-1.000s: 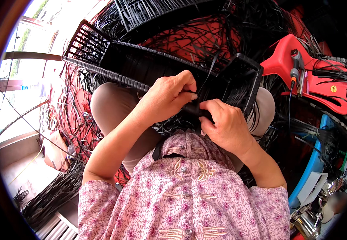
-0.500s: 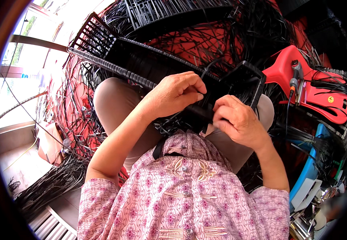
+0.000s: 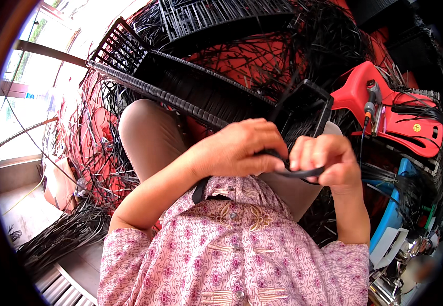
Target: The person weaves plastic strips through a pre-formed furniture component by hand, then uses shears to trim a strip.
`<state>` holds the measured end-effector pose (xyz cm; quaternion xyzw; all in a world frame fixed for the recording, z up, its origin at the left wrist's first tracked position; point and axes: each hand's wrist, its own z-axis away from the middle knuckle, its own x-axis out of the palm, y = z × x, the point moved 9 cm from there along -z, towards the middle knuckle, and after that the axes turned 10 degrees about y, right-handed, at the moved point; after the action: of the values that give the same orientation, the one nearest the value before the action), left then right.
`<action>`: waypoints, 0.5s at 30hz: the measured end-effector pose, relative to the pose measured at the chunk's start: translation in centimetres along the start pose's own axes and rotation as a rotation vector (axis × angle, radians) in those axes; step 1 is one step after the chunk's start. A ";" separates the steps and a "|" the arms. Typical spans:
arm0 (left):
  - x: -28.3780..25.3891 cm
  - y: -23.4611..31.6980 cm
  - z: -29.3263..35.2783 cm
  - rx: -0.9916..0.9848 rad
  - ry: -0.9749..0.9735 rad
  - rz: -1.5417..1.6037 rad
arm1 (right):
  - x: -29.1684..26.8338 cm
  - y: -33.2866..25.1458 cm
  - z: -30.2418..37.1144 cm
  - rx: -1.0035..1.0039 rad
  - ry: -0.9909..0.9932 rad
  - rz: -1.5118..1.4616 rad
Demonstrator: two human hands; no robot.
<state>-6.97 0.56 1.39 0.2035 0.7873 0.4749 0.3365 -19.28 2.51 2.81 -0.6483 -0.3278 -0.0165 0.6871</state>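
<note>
A long black woven basket lies across my lap, its rim running from upper left to the right. My left hand is closed around a thin black strip near the basket's right end. My right hand pinches the same strip just to the right, bending it toward my chest. Both hands are nearly touching, above my pink patterned shirt.
Loose black strips pile up on the left and behind the basket over a red surface. A red plastic stool with a tool on it stands at the right. A blue object sits lower right. Another black basket is at the top.
Both hands have drawn back from the basket's rim toward my chest, pulling the black strip along. The right hand has turned and now grips the strip in a fist.
</note>
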 end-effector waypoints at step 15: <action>-9.7 2.1 1.3 -0.316 0.235 0.372 | -24.9 -32.7 11.9 -0.682 0.782 -0.087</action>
<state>0.65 -3.88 6.08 0.2333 0.6862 0.6658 0.1772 -58.58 -1.98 19.13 -0.7663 -0.0492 -0.3920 0.5067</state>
